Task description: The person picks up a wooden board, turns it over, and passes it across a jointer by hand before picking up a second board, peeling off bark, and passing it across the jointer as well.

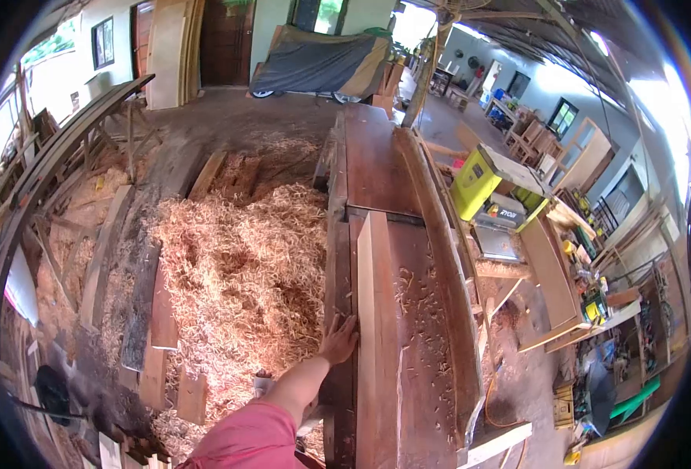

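Note:
My left hand [339, 341] reaches forward from a red sleeve and rests on the dark left edge of the workbench [431, 406]. Its fingers are stretched out and hold nothing; the fingertips are right beside a long squared timber [375, 336]. This pale brown timber lies lengthwise on the bench, with curled shavings scattered on the surface to its right. A dark reddish board [380, 172] covers the far end of the bench. My right hand is out of view. Below my forearm, a small grey object [262, 384] is partly hidden.
A big heap of wood shavings [244, 266] covers the floor left of the bench, with loose planks [107, 258] beyond it. On the right stands a green Ryobi planer [490, 187]. A covered vehicle [318, 66] is parked at the back, near leaning boards [169, 55].

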`<action>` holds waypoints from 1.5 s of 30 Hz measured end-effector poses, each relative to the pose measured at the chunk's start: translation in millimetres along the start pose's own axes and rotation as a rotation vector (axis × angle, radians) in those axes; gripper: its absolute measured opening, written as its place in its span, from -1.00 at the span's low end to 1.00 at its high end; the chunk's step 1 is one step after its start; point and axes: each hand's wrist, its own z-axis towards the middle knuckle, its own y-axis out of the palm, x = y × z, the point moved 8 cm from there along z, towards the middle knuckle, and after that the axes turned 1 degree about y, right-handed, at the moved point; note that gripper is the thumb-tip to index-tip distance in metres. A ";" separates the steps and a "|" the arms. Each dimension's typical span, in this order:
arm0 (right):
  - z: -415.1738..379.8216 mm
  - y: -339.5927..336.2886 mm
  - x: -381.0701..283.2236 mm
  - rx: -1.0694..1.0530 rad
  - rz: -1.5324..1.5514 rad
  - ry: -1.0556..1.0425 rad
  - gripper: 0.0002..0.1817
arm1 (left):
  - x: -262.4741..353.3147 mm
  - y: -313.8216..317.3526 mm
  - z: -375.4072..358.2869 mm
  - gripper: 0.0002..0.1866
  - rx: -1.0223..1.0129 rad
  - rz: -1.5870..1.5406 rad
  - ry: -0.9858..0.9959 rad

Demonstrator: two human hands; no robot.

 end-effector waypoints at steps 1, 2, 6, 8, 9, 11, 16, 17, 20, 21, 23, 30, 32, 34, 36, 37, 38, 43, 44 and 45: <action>7.2 4.8 -0.1 -0.007 -0.004 0.010 -0.31 | -1.6 1.9 2.4 -0.33 0.032 -0.007 0.012; 14.1 9.1 0.2 -0.010 -0.006 0.015 -0.30 | -2.6 4.5 6.8 -0.34 0.064 0.003 0.033; 42.9 25.5 2.5 -0.032 -0.025 0.028 -0.30 | 2.2 -1.0 21.5 -0.35 0.160 0.061 0.105; 54.1 31.1 4.6 -0.043 -0.034 0.031 -0.30 | 4.1 -1.0 29.2 -0.34 0.191 0.072 0.131; 57.7 32.7 5.9 -0.047 -0.038 0.038 -0.30 | 1.7 3.4 30.8 -0.34 0.203 0.068 0.142; 63.6 37.4 9.1 -0.059 -0.041 0.053 -0.30 | -5.3 6.4 34.8 -0.32 0.206 0.070 0.157; 72.1 44.8 14.9 -0.090 -0.043 0.079 -0.30 | 4.3 -4.3 29.3 -0.27 0.163 0.076 0.169; 73.8 45.5 16.1 -0.096 -0.044 0.081 -0.29 | 2.1 -0.6 30.0 -0.23 0.156 0.088 0.158; 80.1 51.2 18.1 -0.118 -0.044 0.083 -0.29 | 6.1 -4.1 29.2 -0.16 0.088 0.081 0.160; 79.3 51.9 20.4 -0.122 -0.042 0.084 -0.29 | 5.2 -3.4 30.5 -0.19 0.130 0.093 0.163; 79.7 53.9 24.0 -0.127 -0.045 0.085 -0.29 | -0.2 5.6 31.9 -0.19 0.101 0.099 0.146; 85.2 53.2 17.5 -0.062 -0.066 0.067 -0.26 | 3.5 4.0 31.6 -0.24 0.079 0.145 0.160; 87.4 54.1 15.4 -0.061 -0.113 0.052 -0.23 | 3.5 5.0 32.5 -0.21 0.059 0.131 0.145; 97.6 52.9 -12.1 -0.038 -0.151 -0.038 -0.20 | 2.7 6.4 34.0 -0.19 0.060 0.123 0.145; 103.3 54.9 -17.3 0.001 -0.087 -0.132 -0.16 | 2.9 5.9 32.8 -0.19 0.078 0.120 0.159; 106.9 56.3 -19.5 0.019 -0.056 -0.178 -0.15 | 2.4 6.4 33.1 -0.20 0.076 0.131 0.155; 111.7 57.2 -21.5 0.041 -0.076 -0.223 -0.15 | 1.6 7.9 33.2 -0.22 0.071 0.142 0.151; 150.7 71.8 -36.3 0.060 0.047 -0.148 -0.16 | 3.5 5.8 32.0 -0.18 0.084 0.122 0.167; 159.1 75.9 -35.8 0.022 0.068 -0.070 -0.18 | 3.5 5.8 31.7 -0.18 0.081 0.114 0.167; 168.5 78.1 -36.1 -0.015 0.090 0.006 -0.19 | 3.6 4.8 31.9 -0.19 0.080 0.107 0.167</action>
